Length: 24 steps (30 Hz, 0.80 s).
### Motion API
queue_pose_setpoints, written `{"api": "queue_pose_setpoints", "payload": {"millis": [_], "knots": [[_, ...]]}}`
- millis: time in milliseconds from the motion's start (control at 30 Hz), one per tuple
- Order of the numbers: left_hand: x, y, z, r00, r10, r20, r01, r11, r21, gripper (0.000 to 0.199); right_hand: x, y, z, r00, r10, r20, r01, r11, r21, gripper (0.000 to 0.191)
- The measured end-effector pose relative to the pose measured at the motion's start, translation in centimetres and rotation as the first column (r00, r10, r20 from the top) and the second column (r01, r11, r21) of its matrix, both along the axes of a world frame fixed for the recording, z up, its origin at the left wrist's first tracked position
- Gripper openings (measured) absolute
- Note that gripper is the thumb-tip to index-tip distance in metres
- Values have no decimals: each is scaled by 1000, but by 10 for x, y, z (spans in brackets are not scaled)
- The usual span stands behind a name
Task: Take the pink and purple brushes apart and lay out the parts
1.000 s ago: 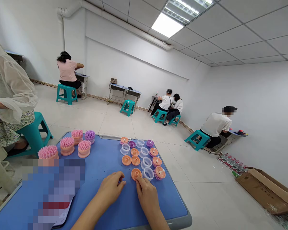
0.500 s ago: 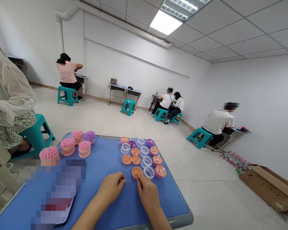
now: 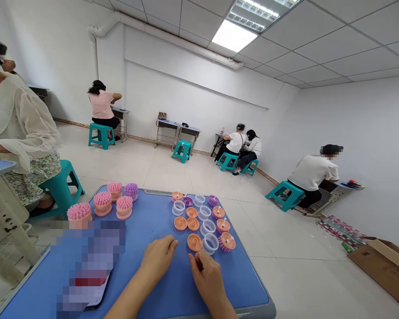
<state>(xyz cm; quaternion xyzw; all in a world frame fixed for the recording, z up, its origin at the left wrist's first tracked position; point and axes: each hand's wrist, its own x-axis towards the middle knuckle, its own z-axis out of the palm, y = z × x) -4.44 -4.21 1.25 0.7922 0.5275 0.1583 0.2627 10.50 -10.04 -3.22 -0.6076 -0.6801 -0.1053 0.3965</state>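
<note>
The person's left hand (image 3: 158, 254) rests on the blue tabletop (image 3: 149, 217), its fingers loosely curled and empty, with the fingertips just beside an orange round base (image 3: 194, 242). The right hand (image 3: 206, 279) sits nearer the table's front edge, its thumb and fingertips drawn together in a loose pinch just below that base and a clear plastic ring (image 3: 210, 243). Nothing shows between them, but the fingers hide too much to tell whether they hold something small. The base and ring lie side by side at the near end of a loose group of similar orange bases, clear rings and bristled pieces, some orange with pink bristles (image 3: 226, 242) and others with purple bristles (image 3: 213, 200). Further left on the table stands a cluster of assembled brushes with pink bristles (image 3: 103, 198), with one purple-bristled brush (image 3: 131, 189) behind them. A pixelated object (image 3: 89, 261) covers the table's near left, and what it is cannot be told. Beyond the table's left corner, a co-worker in a sheer white blouse (image 3: 21, 119) sits on a teal plastic stool (image 3: 62, 179). Other seated people work at small desks along the far walls, and a cardboard box (image 3: 384, 270) lies on the floor at right.
</note>
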Motion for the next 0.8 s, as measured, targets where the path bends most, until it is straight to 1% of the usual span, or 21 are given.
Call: {"api": "queue_pose_setpoints", "payload": {"millis": [133,200,267,367,433,500,567,600,633,700,767,800], "knots": [[1,0,-2,995,74,71,-74,997,-2,26,0,-2,-2,999,42,12,-43,998,40,34],[0,0,-4,982,104,159,-108,994,17,22,1,-3,-3,996,81,25,-82,994,65,33],[-1,0,-5,961,112,254,-130,990,55,23,1,-3,-4,992,117,45,-121,988,93,32],[-2,-1,-5,940,100,325,-129,989,69,28,-2,-3,-2,989,133,68,-142,979,148,31],[-3,-2,-4,951,86,298,-103,994,44,28,-6,-2,5,988,144,56,-151,973,172,29],[-2,-3,-2,972,79,223,-86,996,21,28,-15,2,19,984,174,25,-176,973,148,23],[0,-5,-2,984,74,162,-77,997,16,29,-30,10,40,977,211,-3,-210,975,78,12],[1,-5,-2,986,68,152,-72,997,17,30,-40,17,52,975,223,-11,-223,974,28,12],[1,-5,-3,986,62,155,-66,998,20,30,-51,25,65,970,242,-4,-242,970,-20,17],[2,-2,-8,984,50,172,-55,998,24,33,-78,47,87,955,292,48,-281,946,-164,23],[1,2,-16,977,40,208,-43,999,14,36,-107,72,101,934,343,103,-298,903,-309,29],[1,5,-21,972,31,232,-33,999,6,37,-122,85,105,925,351,142,-281,887,-365,31]]}}
